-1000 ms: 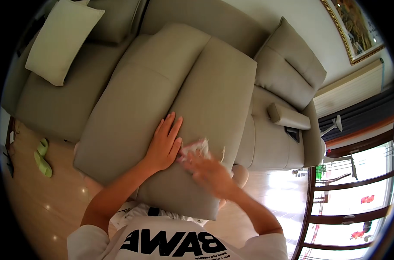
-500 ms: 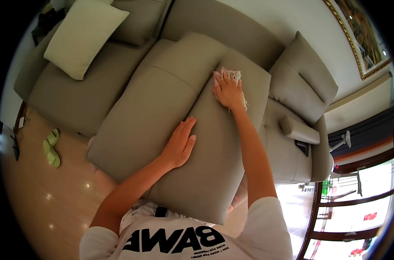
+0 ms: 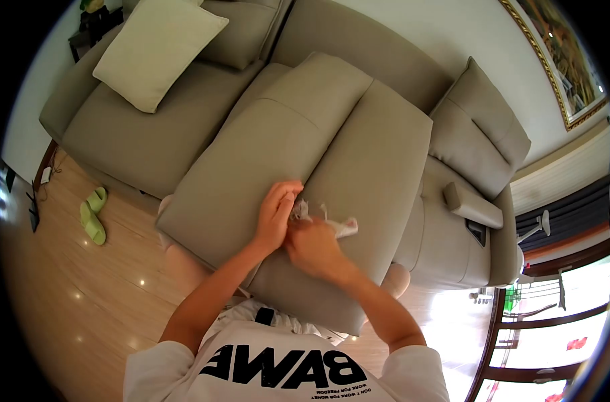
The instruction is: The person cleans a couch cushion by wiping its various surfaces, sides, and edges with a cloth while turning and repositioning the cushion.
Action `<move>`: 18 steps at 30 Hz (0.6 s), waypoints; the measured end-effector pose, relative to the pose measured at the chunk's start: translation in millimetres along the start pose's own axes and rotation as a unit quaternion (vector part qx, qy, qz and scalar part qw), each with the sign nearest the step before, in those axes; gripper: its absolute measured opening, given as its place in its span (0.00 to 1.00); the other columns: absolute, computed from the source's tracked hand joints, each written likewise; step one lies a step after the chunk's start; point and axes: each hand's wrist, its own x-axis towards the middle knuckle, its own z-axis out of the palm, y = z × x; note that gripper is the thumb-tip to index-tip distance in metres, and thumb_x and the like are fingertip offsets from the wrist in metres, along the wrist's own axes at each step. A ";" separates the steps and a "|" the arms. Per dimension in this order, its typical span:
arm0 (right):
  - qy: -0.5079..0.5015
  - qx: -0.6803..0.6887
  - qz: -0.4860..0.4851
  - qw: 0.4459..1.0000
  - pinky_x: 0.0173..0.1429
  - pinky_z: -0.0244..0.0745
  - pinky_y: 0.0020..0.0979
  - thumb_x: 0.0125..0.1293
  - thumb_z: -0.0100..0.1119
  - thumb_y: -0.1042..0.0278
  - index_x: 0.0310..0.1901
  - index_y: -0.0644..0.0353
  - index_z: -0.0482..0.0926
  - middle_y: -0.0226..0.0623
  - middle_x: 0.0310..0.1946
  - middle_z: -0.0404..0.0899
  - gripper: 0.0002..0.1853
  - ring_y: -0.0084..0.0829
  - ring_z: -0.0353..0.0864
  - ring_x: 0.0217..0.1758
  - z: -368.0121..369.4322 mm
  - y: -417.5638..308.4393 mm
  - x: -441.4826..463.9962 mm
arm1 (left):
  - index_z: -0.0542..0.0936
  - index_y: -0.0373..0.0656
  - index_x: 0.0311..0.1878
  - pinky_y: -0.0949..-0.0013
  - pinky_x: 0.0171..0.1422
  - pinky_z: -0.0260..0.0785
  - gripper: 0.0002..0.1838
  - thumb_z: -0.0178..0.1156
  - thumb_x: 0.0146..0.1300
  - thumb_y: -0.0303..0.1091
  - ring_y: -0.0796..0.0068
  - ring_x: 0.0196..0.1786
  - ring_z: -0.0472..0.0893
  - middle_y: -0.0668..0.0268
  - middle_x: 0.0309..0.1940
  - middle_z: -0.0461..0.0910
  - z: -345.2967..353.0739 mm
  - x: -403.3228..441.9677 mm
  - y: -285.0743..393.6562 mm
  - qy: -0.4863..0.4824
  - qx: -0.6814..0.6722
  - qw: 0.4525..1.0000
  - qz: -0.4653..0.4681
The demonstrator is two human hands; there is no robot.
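A grey leather-like sofa cushion, seamed along its length, lies tilted across my lap and the sofa. My right hand is closed around a crumpled pale cloth low on the cushion's middle. One end of the cloth sticks out to the right, and another bit shows between my hands. Right beside it, my left hand rests on its side on the cushion, fingers slightly bent and palm turned toward the cloth. I see nothing gripped in it; whether it touches the cloth is unclear.
The grey sofa spreads behind, with a cream pillow at left and a grey back cushion at right. Green slippers lie on the floor. A framed picture hangs on the wall; glass doors stand at right.
My right hand has pulled the cloth from the cushion's far right part down toward me, beside my left hand. My left hand has turned onto its side. The view has shifted slightly.
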 end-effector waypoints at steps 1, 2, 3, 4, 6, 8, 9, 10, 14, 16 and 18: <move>-0.063 0.055 0.020 0.996 0.42 0.78 0.47 0.71 0.57 0.62 0.39 0.60 0.85 0.46 0.32 0.86 0.12 0.48 0.85 0.34 -13.6 -12.2 -2.6 | 0.80 0.34 0.58 0.67 0.69 0.70 0.18 0.51 0.82 0.40 0.71 0.63 0.79 0.61 0.61 0.80 -9.4 -8.2 9.0 -0.030 -0.049 0.995 -0.083; -0.125 0.109 0.039 0.985 0.42 0.78 0.47 0.74 0.56 0.61 0.42 0.62 0.85 0.46 0.33 0.86 0.13 0.46 0.86 0.35 -33.2 -24.9 -4.8 | 0.80 0.34 0.60 0.67 0.69 0.71 0.19 0.52 0.82 0.41 0.71 0.64 0.79 0.61 0.61 0.80 -21.8 -12.0 20.2 -0.070 -0.079 0.985 -0.137; -0.187 0.164 0.056 0.967 0.42 0.78 0.47 0.77 0.54 0.61 0.45 0.64 0.84 0.45 0.34 0.86 0.15 0.44 0.86 0.36 -45.3 -31.0 -5.4 | 0.80 0.35 0.61 0.66 0.70 0.71 0.19 0.53 0.81 0.41 0.71 0.65 0.79 0.61 0.60 0.81 -34.9 -15.4 34.6 -0.108 -0.107 0.970 -0.192; -0.203 0.270 0.087 0.937 0.42 0.78 0.46 0.79 0.52 0.60 0.47 0.65 0.84 0.42 0.34 0.86 0.16 0.42 0.86 0.36 -46.6 -29.5 -7.3 | 0.79 0.35 0.63 0.66 0.70 0.71 0.20 0.54 0.81 0.42 0.72 0.65 0.79 0.62 0.60 0.81 -45.4 -19.4 48.8 -0.146 -0.134 0.949 -0.246; -0.228 0.469 0.146 0.841 0.41 0.77 0.46 0.83 0.48 0.58 0.51 0.65 0.84 0.36 0.35 0.86 0.19 0.36 0.86 0.35 -48.8 -25.9 -11.1 | 0.78 0.35 0.66 0.65 0.71 0.71 0.23 0.58 0.79 0.44 0.71 0.66 0.79 0.61 0.60 0.81 -56.2 -25.5 76.9 -0.160 -0.180 0.939 -0.244; -0.190 0.557 0.248 0.769 0.48 0.78 0.44 0.85 0.45 0.56 0.54 0.65 0.82 0.33 0.41 0.87 0.20 0.33 0.86 0.43 -51.2 -21.0 -2.3 | 0.75 0.35 0.69 0.62 0.73 0.71 0.28 0.61 0.76 0.47 0.68 0.67 0.79 0.59 0.63 0.80 -67.6 -32.1 80.8 -0.168 -0.215 0.935 -0.225; -0.156 0.617 0.258 0.727 0.53 0.78 0.43 0.85 0.45 0.55 0.56 0.64 0.81 0.33 0.45 0.87 0.21 0.32 0.85 0.47 -51.6 -21.4 5.9 | 0.74 0.35 0.70 0.60 0.74 0.71 0.31 0.62 0.75 0.49 0.64 0.69 0.78 0.58 0.66 0.79 -74.0 -35.3 78.7 -0.169 -0.227 0.936 -0.209; -0.122 0.673 0.264 0.680 0.57 0.77 0.42 0.85 0.44 0.54 0.58 0.64 0.80 0.34 0.49 0.86 0.21 0.32 0.84 0.52 -52.1 -21.9 14.1 | 0.73 0.35 0.72 0.58 0.75 0.71 0.34 0.63 0.73 0.51 0.61 0.70 0.78 0.56 0.68 0.77 -78.6 -36.6 78.3 -0.170 -0.238 0.937 -0.192; -0.034 0.800 0.163 0.577 0.78 0.65 0.42 0.86 0.42 0.49 0.70 0.63 0.73 0.41 0.65 0.79 0.27 0.36 0.76 0.70 -42.6 -24.1 43.1 | 0.76 0.34 0.68 0.63 0.69 0.73 0.28 0.68 0.72 0.42 0.70 0.63 0.81 0.62 0.61 0.82 -74.0 -36.9 106.4 -0.070 -0.158 0.975 -0.141; -0.007 0.783 0.195 0.590 0.78 0.66 0.43 0.86 0.40 0.46 0.72 0.63 0.71 0.40 0.65 0.79 0.29 0.37 0.76 0.70 -34.0 -25.4 55.0 | 0.79 0.35 0.65 0.72 0.61 0.75 0.22 0.69 0.73 0.36 0.79 0.55 0.82 0.69 0.53 0.85 -76.8 -33.6 107.1 -0.003 -0.064 0.989 -0.133; -0.009 0.790 0.208 0.576 0.76 0.68 0.41 0.83 0.50 0.50 0.73 0.63 0.70 0.38 0.64 0.80 0.28 0.35 0.77 0.69 -38.3 -30.6 62.5 | 0.81 0.36 0.61 0.74 0.55 0.74 0.18 0.68 0.74 0.34 0.83 0.49 0.80 0.71 0.48 0.84 -83.6 -32.4 111.5 0.029 -0.018 0.993 -0.110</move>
